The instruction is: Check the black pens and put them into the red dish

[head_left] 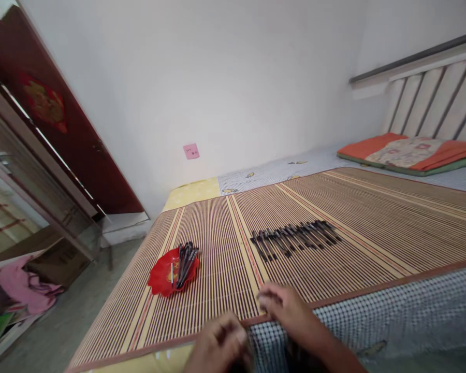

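The left grip (220,341), a blurred bare hand, curls its fingers (237,339) low in view, while the right grip (282,304), higher and apart, bends its fingers inward before a slanting bare forearm (326,344).

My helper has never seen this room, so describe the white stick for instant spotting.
On the big striped mat, left of the long row of dark pens, sits a red wavy-rimmed dish. Inside it lies a thin white stick, the only pale one beside the bunch of dark pens.
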The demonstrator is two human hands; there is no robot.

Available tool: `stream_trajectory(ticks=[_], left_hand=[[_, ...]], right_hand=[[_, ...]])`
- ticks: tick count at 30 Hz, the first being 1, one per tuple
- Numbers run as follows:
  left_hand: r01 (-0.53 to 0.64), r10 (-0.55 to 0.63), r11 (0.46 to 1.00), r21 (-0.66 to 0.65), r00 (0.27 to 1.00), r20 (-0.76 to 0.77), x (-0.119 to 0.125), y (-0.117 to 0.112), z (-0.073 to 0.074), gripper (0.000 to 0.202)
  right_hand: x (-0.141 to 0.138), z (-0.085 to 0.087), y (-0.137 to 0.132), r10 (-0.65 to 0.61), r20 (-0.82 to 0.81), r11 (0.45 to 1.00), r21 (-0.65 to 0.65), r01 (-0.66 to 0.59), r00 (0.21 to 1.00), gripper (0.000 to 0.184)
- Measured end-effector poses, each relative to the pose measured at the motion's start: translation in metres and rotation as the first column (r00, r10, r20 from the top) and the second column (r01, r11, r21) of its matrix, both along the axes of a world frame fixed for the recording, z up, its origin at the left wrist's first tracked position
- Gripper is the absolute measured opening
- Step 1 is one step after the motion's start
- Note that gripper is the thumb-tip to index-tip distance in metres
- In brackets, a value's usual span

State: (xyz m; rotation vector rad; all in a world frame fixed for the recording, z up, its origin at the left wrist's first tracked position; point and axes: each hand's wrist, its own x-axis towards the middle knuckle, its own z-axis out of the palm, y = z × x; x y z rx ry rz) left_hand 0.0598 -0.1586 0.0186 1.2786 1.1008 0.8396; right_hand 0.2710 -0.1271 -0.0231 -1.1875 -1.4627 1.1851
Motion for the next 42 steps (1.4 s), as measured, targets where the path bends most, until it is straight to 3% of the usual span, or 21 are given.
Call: stream_trajectory(ticks=[1,2,3,5,6,8,11,15,18,21,26,31,34,36,38,40,42], left_hand=[[-0.01,0.007,0.998,0.065,0.999,0.047,-0.002,0.017,0.017,0.032],[-0.123,0.087,0.976,0.181,0.977,0.195,-0.002,0.034,0.032,0.033],[-0.271,0.165,0.932,0.239,0.908,0.385,0.0,0.05,0.046,0.03],[-0.507,0.273,0.848,0.156,0.669,0.691,0.004,0.076,0.065,0.022],[-0.58,0.308,0.81,0.09,0.55,0.776,0.007,0.085,0.068,0.021],[-0.631,0.366,0.775,-0.041,0.395,0.843,0.011,0.097,0.065,0.02],[-0.599,0.441,0.782,-0.172,0.336,0.832,0.014,0.103,0.047,0.016],[-0.577,0.505,0.777,-0.253,0.331,0.797,0.017,0.113,0.025,0.011],[-0.589,0.568,0.753,-0.293,0.358,0.741,0.023,0.129,0.009,0.009],[-0.569,0.634,0.742,-0.353,0.427,0.644,0.028,0.148,-0.014,0.014],[-0.538,0.664,0.741,-0.402,0.495,0.561,0.026,0.166,-0.048,0.011],[-0.539,0.624,0.772,-0.336,0.54,0.566,0.026,0.175,-0.058,0.015],[-0.515,0.563,0.818,-0.255,0.628,0.538,0.028,0.178,-0.063,0.026],[-0.484,0.514,0.853,-0.195,0.714,0.476,0.03,0.18,-0.067,0.035],[-0.466,0.489,0.87,-0.162,0.77,0.41,0.033,0.18,-0.07,0.043],[-0.459,0.486,0.872,-0.167,0.778,0.398,0.036,0.18,-0.068,0.049],[-0.434,0.473,0.88,-0.194,0.761,0.444,0.038,0.179,-0.065,0.052]], right_hand=[[0.009,0.016,0.019,-0.118,0.028,0.991,0.066,0.116,0.993,0.018],[0.018,0.03,0.037,-0.242,0.023,0.964,0.119,0.237,0.97,0.018],[0.025,0.043,0.054,-0.37,-0.026,0.916,0.155,0.369,0.929,0.021],[0.034,0.059,0.082,-0.547,-0.283,0.782,0.163,0.601,0.788,0.025],[0.036,0.062,0.092,-0.568,-0.405,0.736,0.14,0.663,0.716,0.026],[0.036,0.059,0.103,-0.547,-0.514,0.723,0.109,0.683,0.661,0.028],[0.032,0.035,0.108,-0.544,-0.353,0.778,0.128,0.615,0.761,0.029],[0.029,-0.003,0.117,-0.592,0.068,0.794,0.22,0.566,0.803,0.021],[0.024,-0.018,0.126,-0.547,0.429,0.837,0.258,0.483,0.719,0.016],[0.017,-0.022,0.131,-0.434,0.665,0.882,0.177,0.437,0.608,0.016],[0.005,-0.026,0.132,-0.316,0.818,0.897,0.093,0.431,0.481,0.01],[0.0,-0.029,0.131,-0.277,0.853,0.905,0.077,0.419,0.443,0.012],[-0.001,-0.029,0.129,-0.296,0.849,0.902,0.097,0.421,0.438,0.01],[-0.003,-0.028,0.129,-0.338,0.793,0.9,0.115,0.421,0.506,0.008],[-0.01,-0.028,0.128,-0.378,0.649,0.904,0.105,0.415,0.66,0.01],[-0.024,-0.03,0.126,-0.362,0.432,0.927,0.073,0.368,0.826,0.01],[-0.043,-0.031,0.122,-0.304,0.241,0.952,0.053,0.3,0.922,0.007]])
